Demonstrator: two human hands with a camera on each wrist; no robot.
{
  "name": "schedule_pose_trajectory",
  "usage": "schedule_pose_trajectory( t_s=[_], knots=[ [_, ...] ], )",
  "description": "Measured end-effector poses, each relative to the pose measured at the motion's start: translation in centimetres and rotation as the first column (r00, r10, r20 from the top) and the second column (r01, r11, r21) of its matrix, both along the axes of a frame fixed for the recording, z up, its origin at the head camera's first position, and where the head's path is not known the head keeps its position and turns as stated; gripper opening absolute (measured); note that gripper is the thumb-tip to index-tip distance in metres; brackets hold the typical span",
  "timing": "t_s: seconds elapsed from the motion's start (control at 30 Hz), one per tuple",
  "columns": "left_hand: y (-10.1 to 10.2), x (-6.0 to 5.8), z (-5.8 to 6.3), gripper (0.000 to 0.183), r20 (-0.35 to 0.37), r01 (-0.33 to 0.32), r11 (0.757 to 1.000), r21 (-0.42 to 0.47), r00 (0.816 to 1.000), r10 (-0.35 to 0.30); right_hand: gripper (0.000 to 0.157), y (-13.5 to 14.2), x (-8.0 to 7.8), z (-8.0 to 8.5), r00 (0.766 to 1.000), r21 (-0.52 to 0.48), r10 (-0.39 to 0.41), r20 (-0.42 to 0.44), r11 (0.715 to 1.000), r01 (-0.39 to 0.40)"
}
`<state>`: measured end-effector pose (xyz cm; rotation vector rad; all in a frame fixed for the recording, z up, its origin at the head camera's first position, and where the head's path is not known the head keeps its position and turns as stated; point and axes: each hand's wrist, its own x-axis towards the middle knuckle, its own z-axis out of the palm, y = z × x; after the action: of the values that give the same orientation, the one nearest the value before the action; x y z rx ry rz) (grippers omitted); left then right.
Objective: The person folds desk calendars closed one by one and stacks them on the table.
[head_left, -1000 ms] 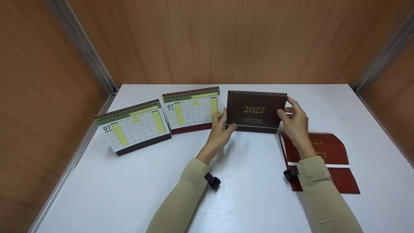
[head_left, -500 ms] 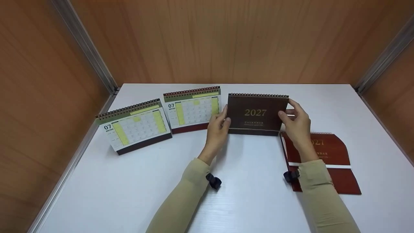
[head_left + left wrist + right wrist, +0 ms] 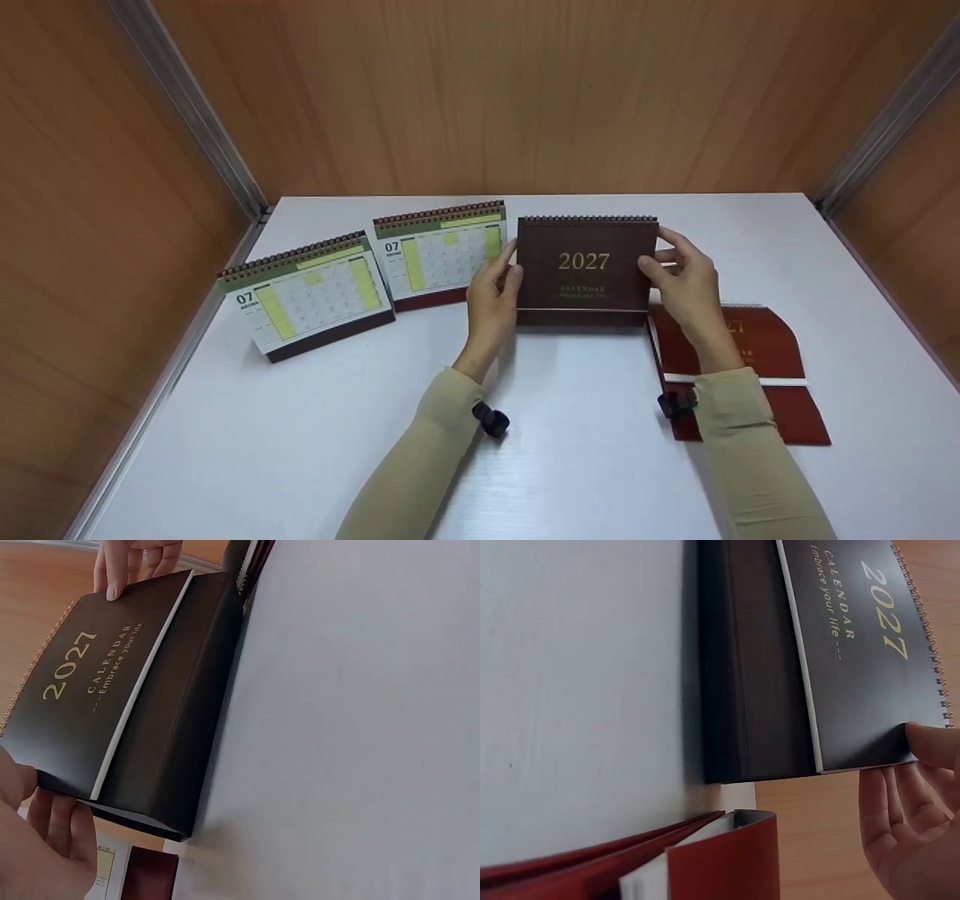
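A dark brown desk calendar with gold "2027" lettering and a spiral along its top stands tilted back on the white table. My right hand pinches its right edge, thumb on the cover and fingers behind, as the right wrist view also shows. At the opposite edge, my left hand holds it with the thumb in front; in the left wrist view the left fingers reach behind the cover. The brown base juts out below the cover's white page edge.
Two standing calendars, one black-based and one red-based, show month pages at the left. A red calendar lies on the table under my right forearm. Wooden panels enclose the back and sides.
The brown calendar has come slightly nearer to me, and its base shows more below the cover. My left hand has shifted from the lower left corner up along the left edge.
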<state>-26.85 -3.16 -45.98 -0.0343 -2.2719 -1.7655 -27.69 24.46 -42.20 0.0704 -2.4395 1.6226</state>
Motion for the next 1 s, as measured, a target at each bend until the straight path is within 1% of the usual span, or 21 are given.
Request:
schedule_pose_trajectory(
  t_s=[0.1,0.2,0.33,0.47,0.6,0.73,0.83,1.0],
  knots=[
    [-0.4,0.1,0.3,0.048,0.005,0.019,1.000,0.010,1.000,-0.019,0.060,0.0,0.1,0.3,1.000,-0.015,0.026,0.011,1.000,-0.026],
    [-0.9,0.2,0.8,0.050,0.020,0.060,0.998,-0.014,0.998,-0.059,0.060,0.1,0.5,0.8,0.999,0.000,0.040,0.015,0.999,-0.040],
    [-1.8,0.4,1.7,0.050,0.057,0.121,0.992,-0.043,0.991,-0.119,0.060,0.1,0.8,1.2,0.998,0.004,0.060,0.025,0.998,-0.061],
    [-2.8,0.7,2.4,0.050,0.084,0.160,0.986,-0.041,0.984,-0.156,0.060,-0.1,0.9,1.7,0.994,0.000,0.094,0.059,0.996,-0.094],
    [-3.8,1.1,2.7,0.051,0.097,0.183,0.982,-0.045,0.979,-0.178,0.061,-0.3,1.2,2.2,0.987,0.033,0.130,0.093,0.990,-0.134],
    [-4.6,1.5,3.0,0.051,0.104,0.219,0.975,-0.038,0.971,-0.214,0.060,-0.3,1.5,2.6,0.981,0.057,0.156,0.112,0.985,-0.164],
    [-5.2,1.8,3.2,0.052,0.116,0.237,0.971,-0.017,0.965,-0.234,0.060,-0.5,1.6,2.7,0.976,0.054,0.177,0.124,0.981,-0.185],
    [-6.2,2.4,3.7,0.051,0.144,0.249,0.969,-0.004,0.959,-0.246,0.060,-0.8,1.6,2.8,0.968,0.057,0.206,0.145,0.975,-0.216]
  ],
)
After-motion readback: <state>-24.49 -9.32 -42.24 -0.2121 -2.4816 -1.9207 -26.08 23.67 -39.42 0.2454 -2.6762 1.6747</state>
